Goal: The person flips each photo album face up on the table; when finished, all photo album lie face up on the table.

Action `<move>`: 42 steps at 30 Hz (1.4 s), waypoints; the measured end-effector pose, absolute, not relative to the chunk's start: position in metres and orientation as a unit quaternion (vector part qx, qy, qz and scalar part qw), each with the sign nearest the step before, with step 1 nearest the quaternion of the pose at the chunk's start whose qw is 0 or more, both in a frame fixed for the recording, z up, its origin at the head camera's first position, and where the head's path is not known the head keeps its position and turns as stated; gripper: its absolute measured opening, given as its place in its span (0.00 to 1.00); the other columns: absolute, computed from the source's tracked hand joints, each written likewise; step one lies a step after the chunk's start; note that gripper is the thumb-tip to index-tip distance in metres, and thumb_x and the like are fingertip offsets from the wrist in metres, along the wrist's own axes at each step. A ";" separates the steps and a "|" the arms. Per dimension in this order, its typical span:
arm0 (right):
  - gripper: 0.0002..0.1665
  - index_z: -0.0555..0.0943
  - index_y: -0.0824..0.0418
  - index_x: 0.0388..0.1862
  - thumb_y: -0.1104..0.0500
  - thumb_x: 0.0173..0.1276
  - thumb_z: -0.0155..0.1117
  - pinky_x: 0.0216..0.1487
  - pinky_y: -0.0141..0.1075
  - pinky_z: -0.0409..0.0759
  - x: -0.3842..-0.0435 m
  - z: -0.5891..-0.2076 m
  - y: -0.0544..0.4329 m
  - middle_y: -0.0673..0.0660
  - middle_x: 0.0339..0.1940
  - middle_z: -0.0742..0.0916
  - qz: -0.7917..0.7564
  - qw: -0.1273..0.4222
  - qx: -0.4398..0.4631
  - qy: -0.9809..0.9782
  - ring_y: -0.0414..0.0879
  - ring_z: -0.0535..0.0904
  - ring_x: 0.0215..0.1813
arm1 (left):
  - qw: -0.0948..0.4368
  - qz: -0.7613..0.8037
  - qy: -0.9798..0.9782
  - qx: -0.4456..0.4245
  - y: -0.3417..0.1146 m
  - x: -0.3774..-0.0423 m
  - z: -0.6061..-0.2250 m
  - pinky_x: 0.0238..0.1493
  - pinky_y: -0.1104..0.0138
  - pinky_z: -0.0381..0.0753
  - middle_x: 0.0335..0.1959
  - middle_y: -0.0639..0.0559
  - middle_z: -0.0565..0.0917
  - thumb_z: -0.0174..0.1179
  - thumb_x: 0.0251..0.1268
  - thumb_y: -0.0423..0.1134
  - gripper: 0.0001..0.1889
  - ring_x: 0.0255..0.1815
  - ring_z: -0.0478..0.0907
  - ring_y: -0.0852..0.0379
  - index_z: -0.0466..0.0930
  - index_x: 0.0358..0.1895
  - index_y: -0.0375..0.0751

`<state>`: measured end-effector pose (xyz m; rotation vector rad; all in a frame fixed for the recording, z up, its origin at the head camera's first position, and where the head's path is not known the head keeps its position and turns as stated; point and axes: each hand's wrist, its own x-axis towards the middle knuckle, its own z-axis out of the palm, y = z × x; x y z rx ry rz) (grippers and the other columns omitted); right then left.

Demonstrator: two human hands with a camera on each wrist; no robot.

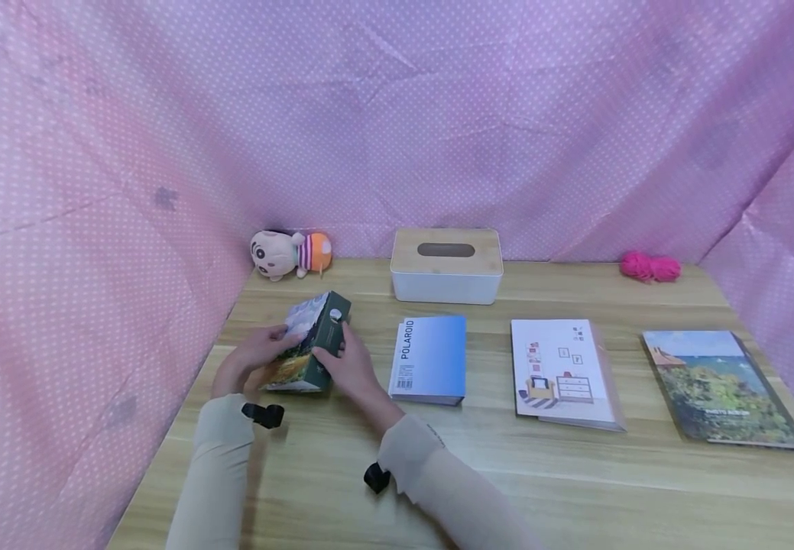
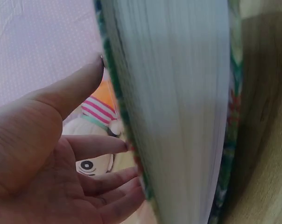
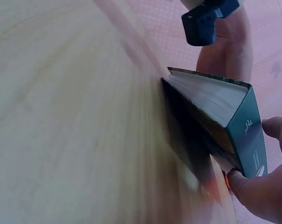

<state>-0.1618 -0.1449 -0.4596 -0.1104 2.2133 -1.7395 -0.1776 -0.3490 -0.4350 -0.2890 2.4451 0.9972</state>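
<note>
A thick photo album (image 1: 295,359) with a landscape cover and a dark green spine is held tilted above the left part of the table. My right hand (image 1: 351,365) grips it at the spine, thumb on one side and fingers on the other. On the opposite side, my left hand (image 1: 257,353) touches the cover. In the left wrist view, the thumb and nearly straight fingers of the left hand (image 2: 52,154) meet the cover beside the white page block (image 2: 173,112). The green spine (image 3: 249,135) faces the right hand (image 3: 267,186) in the right wrist view.
Right of the hands lie a blue Polaroid album (image 1: 431,359), a white album with a room drawing (image 1: 562,374) and a landscape-covered album (image 1: 723,389). Behind them are a plush toy (image 1: 290,253), a tissue box (image 1: 447,275) and pink yarn (image 1: 649,266). A pink dotted curtain (image 1: 438,114) encloses the table.
</note>
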 end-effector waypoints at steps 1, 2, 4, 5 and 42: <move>0.46 0.54 0.57 0.77 0.44 0.66 0.62 0.62 0.42 0.75 -0.164 -0.460 -0.144 0.60 0.71 0.70 -0.622 0.160 -0.036 0.765 0.50 0.73 0.66 | 0.244 0.370 0.890 -0.107 -0.348 -0.178 -0.435 0.70 0.43 0.56 0.73 0.30 0.55 0.47 0.67 0.66 0.46 0.72 0.55 0.35 0.47 0.75 0.34; 0.46 0.55 0.56 0.76 0.45 0.66 0.63 0.61 0.41 0.76 -0.165 -0.460 -0.143 0.59 0.69 0.72 -0.631 0.159 -0.032 0.759 0.49 0.74 0.65 | 0.247 0.374 0.887 -0.107 -0.347 -0.178 -0.435 0.70 0.43 0.57 0.73 0.31 0.55 0.48 0.66 0.66 0.46 0.71 0.57 0.36 0.47 0.75 0.35; 0.44 0.57 0.56 0.76 0.47 0.66 0.63 0.59 0.39 0.78 -0.169 -0.460 -0.140 0.58 0.67 0.75 -0.650 0.151 -0.029 0.744 0.47 0.76 0.62 | 0.250 0.381 0.884 -0.104 -0.344 -0.178 -0.434 0.70 0.42 0.57 0.73 0.31 0.55 0.48 0.65 0.67 0.47 0.69 0.58 0.37 0.47 0.76 0.37; 0.42 0.59 0.56 0.75 0.48 0.67 0.63 0.58 0.39 0.78 -0.171 -0.460 -0.139 0.57 0.65 0.77 -0.660 0.145 -0.029 0.736 0.46 0.77 0.61 | 0.251 0.388 0.880 -0.105 -0.343 -0.178 -0.434 0.70 0.42 0.56 0.73 0.32 0.56 0.48 0.64 0.67 0.47 0.69 0.59 0.38 0.47 0.76 0.38; 0.34 0.61 0.41 0.73 0.48 0.70 0.59 0.66 0.41 0.71 -0.169 -0.448 -0.146 0.47 0.71 0.71 -0.737 0.133 -0.121 0.652 0.44 0.70 0.66 | 0.133 0.592 0.795 0.002 -0.345 -0.171 -0.404 0.63 0.52 0.72 0.74 0.38 0.56 0.49 0.73 0.49 0.29 0.68 0.62 0.41 0.55 0.75 0.58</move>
